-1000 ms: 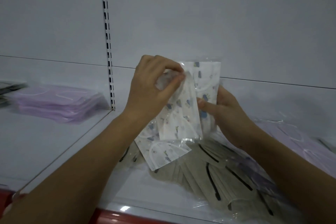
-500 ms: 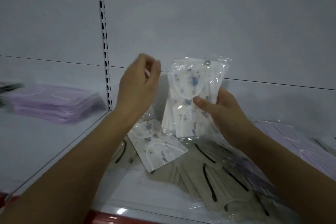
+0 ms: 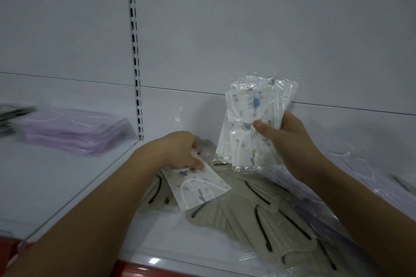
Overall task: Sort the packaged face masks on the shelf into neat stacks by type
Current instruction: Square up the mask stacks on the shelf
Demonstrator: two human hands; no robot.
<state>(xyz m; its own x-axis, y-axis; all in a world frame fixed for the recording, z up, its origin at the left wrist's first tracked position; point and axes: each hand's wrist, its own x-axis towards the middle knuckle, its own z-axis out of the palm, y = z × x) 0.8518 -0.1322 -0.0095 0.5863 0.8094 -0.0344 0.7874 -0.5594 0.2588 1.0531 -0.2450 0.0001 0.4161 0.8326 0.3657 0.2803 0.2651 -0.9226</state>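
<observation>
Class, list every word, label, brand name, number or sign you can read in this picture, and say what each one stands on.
None can be read.
Printed masks held upright in the right hand: cartoon pictures only, no lettering.
Printed mask under the left hand: small pictures, no words.
Beige masks and purple stack: plain, no label visible.

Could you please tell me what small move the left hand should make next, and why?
Probably lift the loose white printed mask packet up onto the matching clear-wrapped bundle held upright by the right hand; the left hand already grips it, and it lies across the beige masks.
</observation>
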